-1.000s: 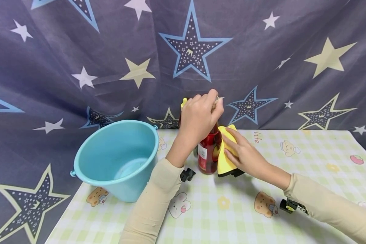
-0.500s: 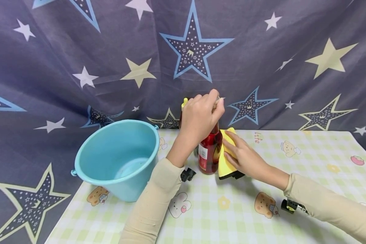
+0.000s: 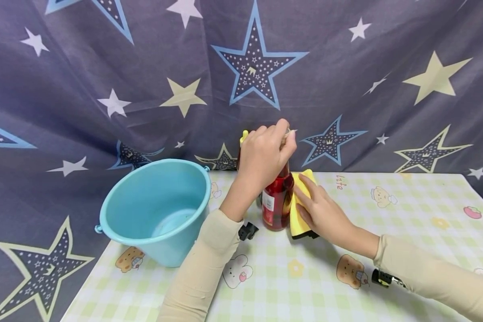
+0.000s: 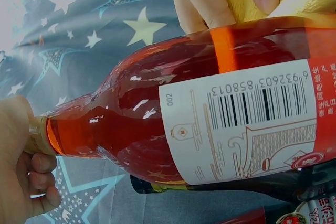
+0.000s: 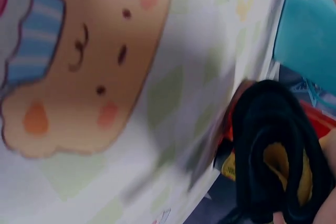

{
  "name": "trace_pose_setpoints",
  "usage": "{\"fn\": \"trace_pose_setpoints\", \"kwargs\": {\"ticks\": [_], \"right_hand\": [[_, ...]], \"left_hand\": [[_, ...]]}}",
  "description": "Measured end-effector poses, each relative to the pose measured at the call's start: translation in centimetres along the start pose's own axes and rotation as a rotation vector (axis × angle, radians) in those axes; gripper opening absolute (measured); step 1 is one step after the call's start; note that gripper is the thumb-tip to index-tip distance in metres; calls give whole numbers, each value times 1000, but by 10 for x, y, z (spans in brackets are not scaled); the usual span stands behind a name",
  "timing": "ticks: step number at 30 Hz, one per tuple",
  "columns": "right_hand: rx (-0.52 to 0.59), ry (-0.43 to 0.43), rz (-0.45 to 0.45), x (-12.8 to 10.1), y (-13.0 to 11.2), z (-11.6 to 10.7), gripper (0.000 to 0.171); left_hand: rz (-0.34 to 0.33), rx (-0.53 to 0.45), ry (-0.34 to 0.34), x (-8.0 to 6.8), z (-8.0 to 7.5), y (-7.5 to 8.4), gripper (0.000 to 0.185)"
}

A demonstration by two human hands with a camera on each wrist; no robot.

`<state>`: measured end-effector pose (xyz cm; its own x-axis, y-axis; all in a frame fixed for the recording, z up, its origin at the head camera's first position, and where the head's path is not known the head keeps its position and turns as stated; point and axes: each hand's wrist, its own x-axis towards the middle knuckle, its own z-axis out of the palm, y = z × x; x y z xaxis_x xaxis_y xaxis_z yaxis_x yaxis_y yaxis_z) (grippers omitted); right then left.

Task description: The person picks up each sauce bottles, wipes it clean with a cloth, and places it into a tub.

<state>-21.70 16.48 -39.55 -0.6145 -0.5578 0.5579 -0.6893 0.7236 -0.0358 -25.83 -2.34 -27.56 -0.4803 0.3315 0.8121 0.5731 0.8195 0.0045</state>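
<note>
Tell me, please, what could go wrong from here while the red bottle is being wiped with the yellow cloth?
The left hand grips only the neck of the red bottle, so sideways pressure from the right hand and its yellow cloth might tip it. Other bottles stand close behind and could get knocked. The glossy surface may slip in the fingers.

head: high, facing forward-down | wrists: very close | shared: red bottle [image 3: 277,201]

Left hand [image 3: 265,154] raised, fingers [image 4: 42,179] curled in a grip; right hand [image 3: 322,208] lower, fingers flat and extended; both forearms in beige sleeves.
</note>
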Motion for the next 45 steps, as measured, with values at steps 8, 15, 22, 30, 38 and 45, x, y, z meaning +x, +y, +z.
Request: {"fn": "trace_pose_setpoints", "kwargs": {"ticks": [8,15,22,30,38,45], "right_hand": [[-53,2,24,-2,-8,-1,47],[-23,-82,70,-2,-10,-2,46],[-9,-101,57,-1,-9,-3,45],[-9,-149,-35,1,2,0,44],[36,-270,-55,1,8,6,42],[12,-335,-56,-3,7,12,43]], "left_hand": [[2,11,16,-1,0,0,24],[8,-1,12,-1,0,0,23],[6,-1,-1,0,-1,1,23],[14,11,31,-1,0,-1,23],[29,6,61,2,0,-4,25],[71,32,75,4,1,-3,26]]}}
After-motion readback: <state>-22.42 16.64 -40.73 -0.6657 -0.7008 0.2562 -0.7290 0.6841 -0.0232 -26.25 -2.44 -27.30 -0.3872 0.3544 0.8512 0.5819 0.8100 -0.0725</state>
